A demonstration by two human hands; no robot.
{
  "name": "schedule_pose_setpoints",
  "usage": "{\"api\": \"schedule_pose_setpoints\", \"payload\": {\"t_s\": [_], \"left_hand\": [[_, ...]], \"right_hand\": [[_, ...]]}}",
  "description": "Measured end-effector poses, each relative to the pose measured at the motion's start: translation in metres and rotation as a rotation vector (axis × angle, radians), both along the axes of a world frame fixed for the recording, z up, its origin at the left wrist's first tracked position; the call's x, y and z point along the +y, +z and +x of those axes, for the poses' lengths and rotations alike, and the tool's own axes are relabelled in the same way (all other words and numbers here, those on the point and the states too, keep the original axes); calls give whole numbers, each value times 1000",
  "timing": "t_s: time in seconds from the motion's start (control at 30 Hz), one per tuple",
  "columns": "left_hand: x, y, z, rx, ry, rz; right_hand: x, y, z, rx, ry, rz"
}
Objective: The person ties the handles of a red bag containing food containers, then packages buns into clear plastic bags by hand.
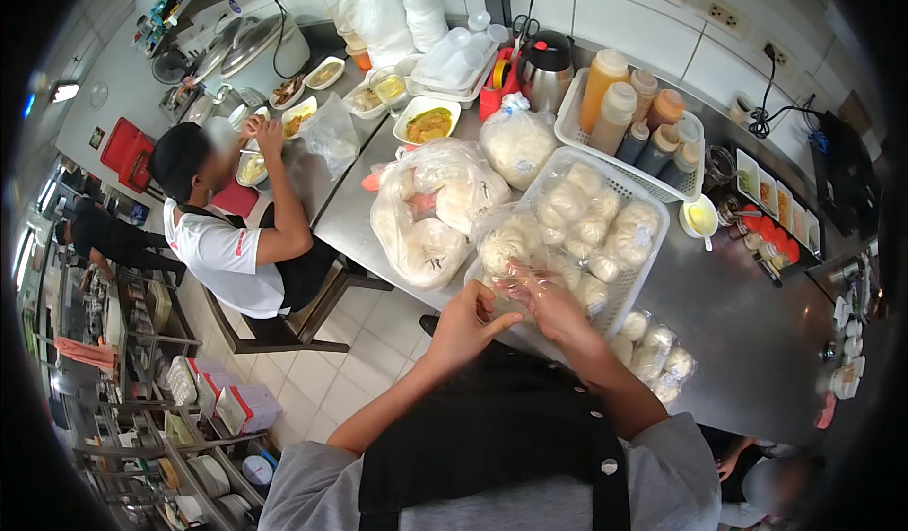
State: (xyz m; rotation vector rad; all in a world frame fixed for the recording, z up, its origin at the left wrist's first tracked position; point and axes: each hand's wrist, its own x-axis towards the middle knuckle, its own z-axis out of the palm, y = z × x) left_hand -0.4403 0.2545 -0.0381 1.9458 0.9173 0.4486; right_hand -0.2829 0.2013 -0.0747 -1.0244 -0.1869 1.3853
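Left hand [466, 323], right hand [553, 306], fingers [484, 293] gripping one clear bag [508, 245], two white baskets [647, 274] nearby

Left hand [470, 323] and right hand [549, 306]: two showed
Bagged buns [632, 233]: several lay heaped — too overlapped to count
Perforated baskets [637, 278]: two stood on one counter [747, 318]
Squeeze bottles [615, 115]: at least seven stood upright
Thermos [547, 75]: one stood
Scissors [526, 30]: one pair — partly hidden
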Motion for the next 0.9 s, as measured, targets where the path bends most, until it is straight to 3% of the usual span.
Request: {"api": "schedule_pose_setpoints", "payload": {"t_s": [0.13, 0.27, 0.33, 0.53, 0.67, 0.73, 0.77, 0.83, 0.9], "left_hand": [[0, -16, -5, 100, 20, 221], [1, -15, -12, 191, 33, 250], [-1, -11, -16, 196, -150, 278], [-3, -19, -18, 137, -260, 207], [18, -16, -28, 125, -366, 303], [44, 2, -34, -103, -354, 144], [55, -10, -35, -294, -92, 171], [74, 2, -22, -265, 356, 146], [104, -38, -29, -304, 385, 127]], "right_hand": [[14, -18, -16, 113, 27, 72], [22, -17, -29, 89, -29, 138], [27, -20, -32, 91, -38, 153], [43, -29, -41, -31, -107, 35], [40, -12, -27, -271, 84, -25], [35, -18, -14, -361, 135, -35], [36, -33, -7, -386, 150, 49], [35, -36, -3, -410, 168, 132], [35, -24, 1, -402, 178, 97]]}}
